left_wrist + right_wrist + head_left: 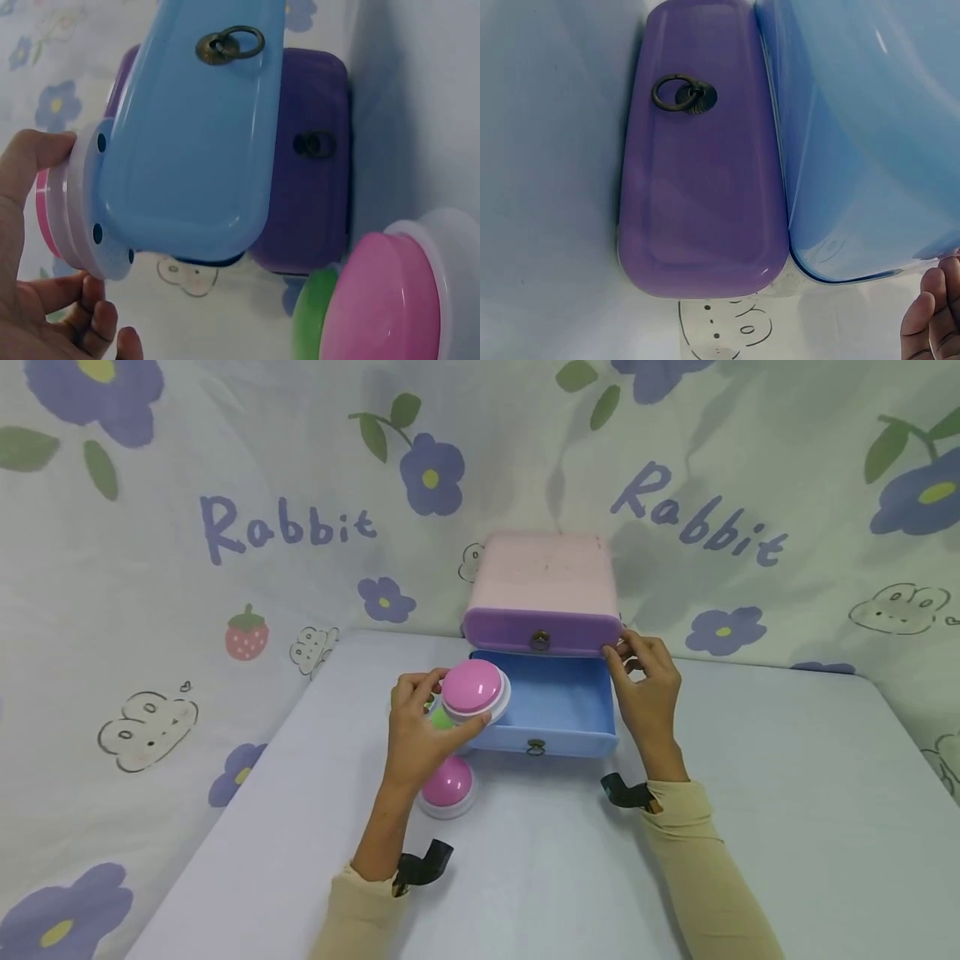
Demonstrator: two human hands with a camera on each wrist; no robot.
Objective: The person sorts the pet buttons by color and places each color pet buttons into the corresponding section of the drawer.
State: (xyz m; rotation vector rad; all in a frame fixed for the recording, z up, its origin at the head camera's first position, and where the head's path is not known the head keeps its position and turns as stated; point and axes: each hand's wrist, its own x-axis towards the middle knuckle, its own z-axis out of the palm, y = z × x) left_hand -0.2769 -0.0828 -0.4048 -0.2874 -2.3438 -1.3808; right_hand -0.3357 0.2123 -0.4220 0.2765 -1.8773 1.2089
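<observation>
A pink dome push button (474, 687) with a white round base is held tilted in my left hand (422, 727), thumb and fingers on its rim. It overlaps the left end of a pulled-out blue drawer (555, 739). In the left wrist view, small holes mark the underside of the button (86, 202). My right hand (647, 689) grips the right lower corner of the purple top drawer (573, 633) of a small pink cabinet (547, 568). In the right wrist view, its fingers (937, 307) appear beside the blue drawer (855, 187).
A second pink button (447, 783) stands on the white table left of the drawer. Behind it is a green button (441, 718), partly hidden by my left hand. Below the blue drawer is another purple drawer (705, 180) with a ring pull. A printed cloth (292, 460) hangs behind.
</observation>
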